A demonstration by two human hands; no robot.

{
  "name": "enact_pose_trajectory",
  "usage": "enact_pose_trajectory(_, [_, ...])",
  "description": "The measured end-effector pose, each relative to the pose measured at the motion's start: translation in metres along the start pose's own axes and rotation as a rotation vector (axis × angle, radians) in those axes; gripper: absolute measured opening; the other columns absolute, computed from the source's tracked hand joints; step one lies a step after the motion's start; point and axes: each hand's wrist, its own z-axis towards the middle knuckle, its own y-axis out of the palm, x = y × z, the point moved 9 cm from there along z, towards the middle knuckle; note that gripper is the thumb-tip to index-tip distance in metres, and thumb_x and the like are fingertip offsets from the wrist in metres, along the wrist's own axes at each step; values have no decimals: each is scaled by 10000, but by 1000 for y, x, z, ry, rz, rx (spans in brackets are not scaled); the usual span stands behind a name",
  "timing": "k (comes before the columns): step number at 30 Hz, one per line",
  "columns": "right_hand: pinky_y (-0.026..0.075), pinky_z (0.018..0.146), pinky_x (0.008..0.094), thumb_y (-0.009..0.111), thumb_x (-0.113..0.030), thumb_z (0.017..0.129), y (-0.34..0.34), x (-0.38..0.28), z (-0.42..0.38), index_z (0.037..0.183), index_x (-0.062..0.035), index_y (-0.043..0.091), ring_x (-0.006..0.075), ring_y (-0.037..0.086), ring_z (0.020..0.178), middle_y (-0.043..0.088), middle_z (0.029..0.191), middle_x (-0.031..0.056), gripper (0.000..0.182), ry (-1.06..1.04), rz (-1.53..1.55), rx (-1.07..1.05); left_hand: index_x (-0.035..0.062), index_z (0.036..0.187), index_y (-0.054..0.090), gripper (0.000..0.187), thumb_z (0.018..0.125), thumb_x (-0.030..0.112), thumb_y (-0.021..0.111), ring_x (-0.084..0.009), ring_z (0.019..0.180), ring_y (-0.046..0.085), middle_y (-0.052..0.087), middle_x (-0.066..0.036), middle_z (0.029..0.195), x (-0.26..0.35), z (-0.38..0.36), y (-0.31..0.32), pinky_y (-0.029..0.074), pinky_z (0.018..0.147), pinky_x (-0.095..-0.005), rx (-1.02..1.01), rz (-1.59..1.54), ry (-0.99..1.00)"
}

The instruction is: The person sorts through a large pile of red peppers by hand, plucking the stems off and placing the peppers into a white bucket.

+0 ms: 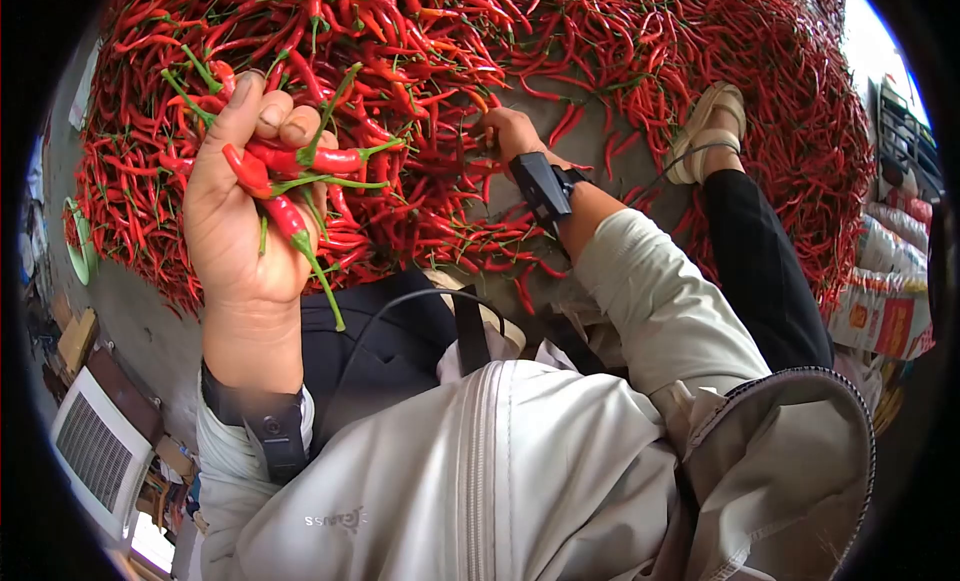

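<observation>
A bunch of red chillies (290, 181) with green stems sits in the left hand (240, 211), raised near the camera on the left; the fingers (275, 116) curl shut around them, thumb up. Farther off, the right hand (510, 131) reaches into the big heap of chillies (560, 41) spread on the floor (600, 141), its fingers pinched together on one pod at the heap's edge. A black wrist strap (540, 186) sits just behind that hand. A sandalled foot (712, 131) rests to the right.
</observation>
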Motion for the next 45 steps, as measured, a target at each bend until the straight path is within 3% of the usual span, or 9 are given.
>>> enact_pose_trajectory(2, [472,556,302,624,-70,752,11,-52,-23,783,-39,569,153,579,656,553,728,26,70,-607,-614,-85,77,765,490,131,877,133,526,-123,693,479,506,-4,703,0,0,2,439,664,-283,-15,12,1])
enact_pose_trajectory(3, [472,556,302,624,-70,752,19,-67,-29,783,-39,569,153,579,656,553,728,26,70,-611,-611,-78,77,765,490,131,877,133,526,-123,693,479,506,-4,703,0,0,2,439,664,-283,-21,17,0])
enact_pose_trajectory(5, [428,516,266,603,-48,773,44,-50,-29,815,-40,568,120,531,601,521,684,1,55,102,562,-139,76,765,493,135,879,139,528,-121,691,475,507,-6,704,-1,0,0,438,663,-285,-14,-1,-9])
enact_pose_trajectory(11, [459,647,335,685,-192,707,81,-87,-12,929,-45,601,237,585,679,617,759,109,279,-355,-334,41,63,820,451,113,912,127,462,-108,637,397,445,-8,690,-2,2,3,377,629,-259,50,14,31])
enact_pose_trajectory(15, [447,651,358,710,-252,678,58,-82,-20,878,-60,631,265,580,688,606,746,137,289,-116,-462,9,63,811,455,118,911,126,465,-112,656,421,461,-11,709,0,3,-2,392,641,-266,37,-6,31])
enact_pose_trajectory(20, [386,492,238,644,-136,784,33,-57,-53,862,-52,642,53,507,586,573,687,-32,114,154,-128,-172,64,767,497,133,871,136,536,-130,696,478,497,-6,696,-2,4,1,454,638,-288,-14,-22,3])
enact_pose_trajectory(27, [418,577,283,458,4,747,11,-37,-80,902,-66,561,137,531,654,564,778,44,199,427,710,-256,62,838,476,106,914,136,463,-117,665,437,477,-17,722,-2,6,2,404,654,-267,-32,-14,15])
enact_pose_trajectory(37, [367,545,288,390,11,679,2,-66,-57,887,-29,531,158,445,583,510,720,55,254,237,532,-140,46,857,513,67,861,107,539,-117,687,485,515,-22,727,-6,13,-16,437,671,-265,59,54,20])
enact_pose_trajectory(45, [436,637,228,522,-114,878,53,-205,-95,993,-46,543,80,522,742,557,832,5,135,-278,440,-98,62,927,603,145,789,85,641,-111,784,594,625,-26,859,-51,17,9,478,700,-260,173,333,-9])
